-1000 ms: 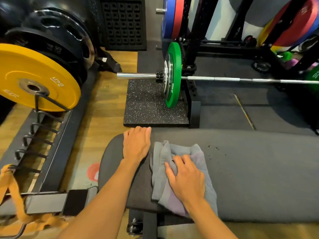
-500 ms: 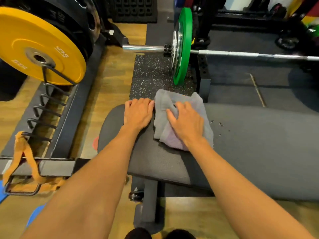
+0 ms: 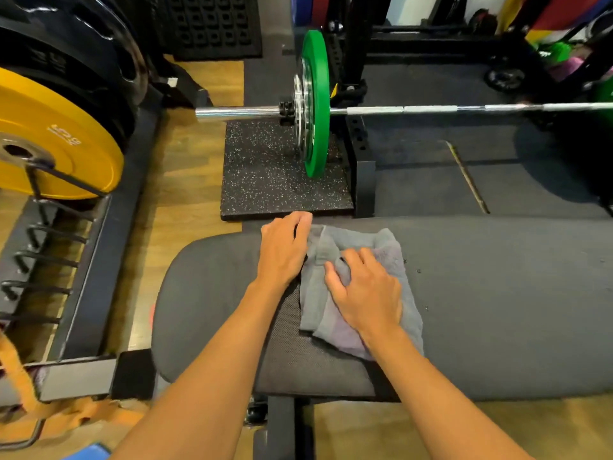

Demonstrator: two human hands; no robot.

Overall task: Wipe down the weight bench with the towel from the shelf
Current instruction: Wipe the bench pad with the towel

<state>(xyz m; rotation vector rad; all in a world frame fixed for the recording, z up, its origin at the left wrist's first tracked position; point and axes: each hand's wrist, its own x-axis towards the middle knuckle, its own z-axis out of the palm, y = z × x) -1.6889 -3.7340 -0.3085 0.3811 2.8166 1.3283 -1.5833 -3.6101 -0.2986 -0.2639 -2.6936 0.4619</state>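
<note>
The dark grey padded weight bench (image 3: 497, 310) runs across the lower part of the head view. A crumpled grey towel (image 3: 391, 257) lies on its left half. My right hand (image 3: 368, 293) sits on top of the towel, fingers bent into its folds and thumb hooked in the cloth. My left hand (image 3: 282, 250) rests flat on the bare pad just left of the towel, touching its edge, with the fingertips at the bench's far edge. A few small droplets dot the pad to the right of the towel.
Behind the bench, a barbell (image 3: 431, 109) with a green plate (image 3: 315, 107) stands over a speckled rubber mat (image 3: 265, 167). At left, a plate rack (image 3: 83, 277) holds a yellow plate (image 3: 56, 137) and black plates. An orange strap (image 3: 20, 386) hangs at lower left.
My right hand pushed the towel across the pad toward the far edge, then drew it back a little. My left hand stayed beside it, now nearer the far edge.
</note>
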